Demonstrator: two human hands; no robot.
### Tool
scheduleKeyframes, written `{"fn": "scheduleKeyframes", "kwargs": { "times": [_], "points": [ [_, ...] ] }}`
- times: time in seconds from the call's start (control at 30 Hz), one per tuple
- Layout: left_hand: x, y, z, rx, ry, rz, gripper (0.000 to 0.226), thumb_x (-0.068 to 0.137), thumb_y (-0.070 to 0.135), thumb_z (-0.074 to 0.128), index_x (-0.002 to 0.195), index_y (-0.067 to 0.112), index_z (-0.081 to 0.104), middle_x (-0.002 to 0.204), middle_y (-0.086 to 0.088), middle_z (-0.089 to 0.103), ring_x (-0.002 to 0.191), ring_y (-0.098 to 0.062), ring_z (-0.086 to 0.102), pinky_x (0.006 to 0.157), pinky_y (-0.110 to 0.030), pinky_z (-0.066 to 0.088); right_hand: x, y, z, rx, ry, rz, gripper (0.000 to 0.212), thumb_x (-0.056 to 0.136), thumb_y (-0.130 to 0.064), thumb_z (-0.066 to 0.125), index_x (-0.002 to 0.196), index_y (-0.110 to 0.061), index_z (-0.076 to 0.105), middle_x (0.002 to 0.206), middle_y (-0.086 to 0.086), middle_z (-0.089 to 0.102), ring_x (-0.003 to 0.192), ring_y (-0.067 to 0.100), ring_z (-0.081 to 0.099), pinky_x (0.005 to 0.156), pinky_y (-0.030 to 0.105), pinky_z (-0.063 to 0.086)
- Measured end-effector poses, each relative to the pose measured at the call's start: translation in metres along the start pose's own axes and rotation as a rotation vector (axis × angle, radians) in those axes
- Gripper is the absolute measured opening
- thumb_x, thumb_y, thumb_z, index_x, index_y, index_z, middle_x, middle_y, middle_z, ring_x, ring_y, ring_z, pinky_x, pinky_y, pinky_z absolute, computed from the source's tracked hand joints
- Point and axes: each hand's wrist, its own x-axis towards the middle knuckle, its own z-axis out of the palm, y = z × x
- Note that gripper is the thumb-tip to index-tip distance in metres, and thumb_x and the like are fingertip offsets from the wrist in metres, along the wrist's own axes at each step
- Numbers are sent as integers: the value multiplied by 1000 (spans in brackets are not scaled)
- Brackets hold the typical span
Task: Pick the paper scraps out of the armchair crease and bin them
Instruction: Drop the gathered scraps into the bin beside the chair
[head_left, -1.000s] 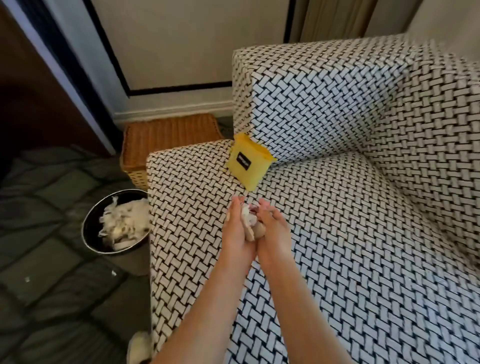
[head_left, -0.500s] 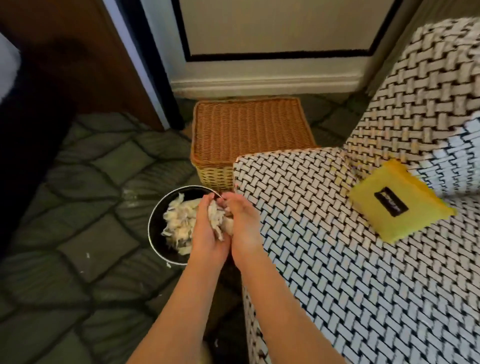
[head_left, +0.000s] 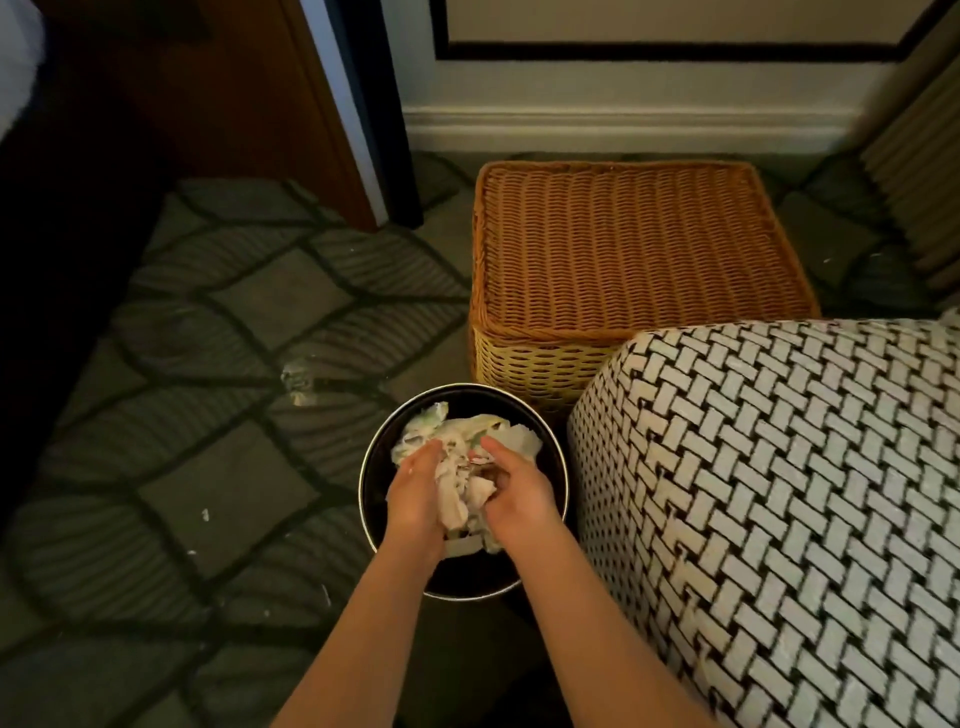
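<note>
Paper scraps (head_left: 457, 499), light and crushable, sit gripped between the curled left hand (head_left: 415, 493) and right hand (head_left: 519, 499) above the bin (head_left: 382, 436), best squeezed from both sides.

Dim, warm light. Deep shadow swallows my left edge. Straight lines bow near corners; armchair (head_left: 779, 493) weave smears slightly.
</note>
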Motion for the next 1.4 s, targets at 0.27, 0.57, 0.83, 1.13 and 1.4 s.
{"fn": "scheduleKeyframes", "kwargs": {
  "times": [0.27, 0.57, 0.83, 1.13, 1.4],
  "points": [
    [6, -3, -4, 487, 161, 244, 31, 95, 27, 47, 122, 23, 60, 95, 6, 63, 80, -6, 56, 72, -16, 49, 10, 2, -12, -368, -2, -96, 32, 95, -11, 42, 124, -11, 56, 123, 10, 58, 96, 19, 57, 86, 30, 45],
    [-36, 12, 16, 815, 95, 358, 51, 88, -3, 40, 126, 26, 56, 139, -5, 49, 106, -10, 54, 82, -19, 37, -27, -20, -21, -630, -35, -335, 68, 83, 22, 24, 126, -21, 55, 142, 6, 42, 128, 14, 41, 89, 20, 43],
    [-127, 16, 69, 500, 33, 450, 44, 90, -8, 41, 124, 15, 57, 130, -5, 57, 122, -16, 50, 100, -24, 36, -116, -48, -37, -408, -259, -398, 55, 90, 15, 28, 126, -19, 51, 139, 4, 46, 124, 13, 46, 103, 27, 39],
    [-251, -35, 148, 366, -80, 576, 49, 89, -11, 41, 121, 22, 57, 119, 5, 60, 113, -5, 52, 91, -18, 38, -220, -98, -136, -184, -172, -571, 36, 95, 2, 37, 106, -23, 61, 119, -3, 61, 107, 12, 59, 89, 29, 49],
    [-330, -106, 203, 251, -142, 606, 29, 89, -7, 50, 104, 12, 66, 114, 1, 63, 104, -8, 57, 80, -10, 48, -289, -136, -249, -220, -60, -676, 36, 97, -1, 35, 104, -21, 64, 114, -3, 65, 102, 12, 62, 82, 28, 51]
  ]
}}
